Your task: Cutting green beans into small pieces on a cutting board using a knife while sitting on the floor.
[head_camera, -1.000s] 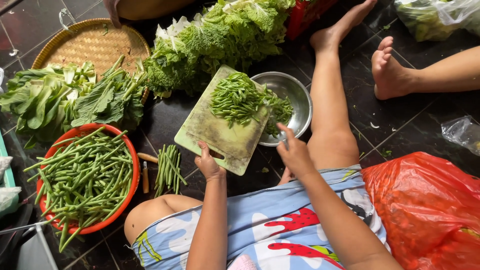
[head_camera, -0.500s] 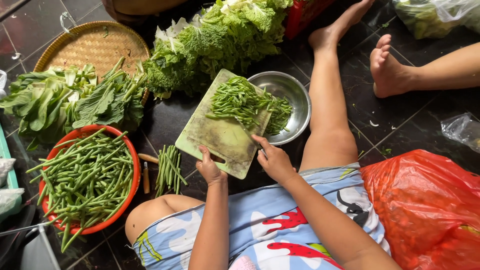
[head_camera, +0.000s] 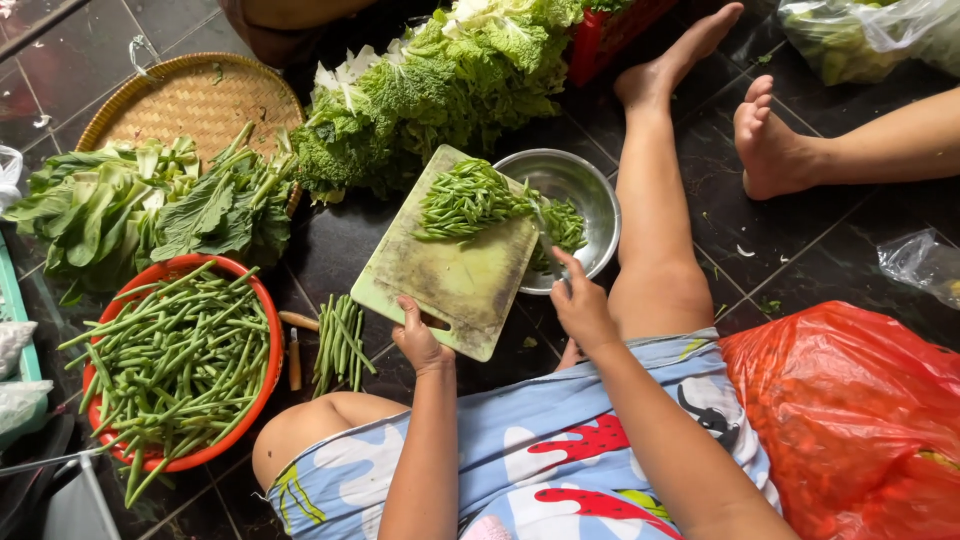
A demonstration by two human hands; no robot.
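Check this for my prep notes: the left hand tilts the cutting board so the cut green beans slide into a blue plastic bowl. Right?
Not quite. The head view shows a round metal bowl, not a blue plastic one. The rest holds: the left hand tilts the cutting board, with the cut green beans at its upper edge by the bowl.

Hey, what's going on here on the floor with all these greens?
A person sits on a dark tiled floor preparing vegetables. The left hand grips the near edge of a cutting board, tilted over a metal bowl, while the right hand is at the board's side by the bowl. Cut beans lie piled at the board's far end, and some are in the bowl. A red basin of whole long beans, a small bean bundle and leafy greens lie nearby.
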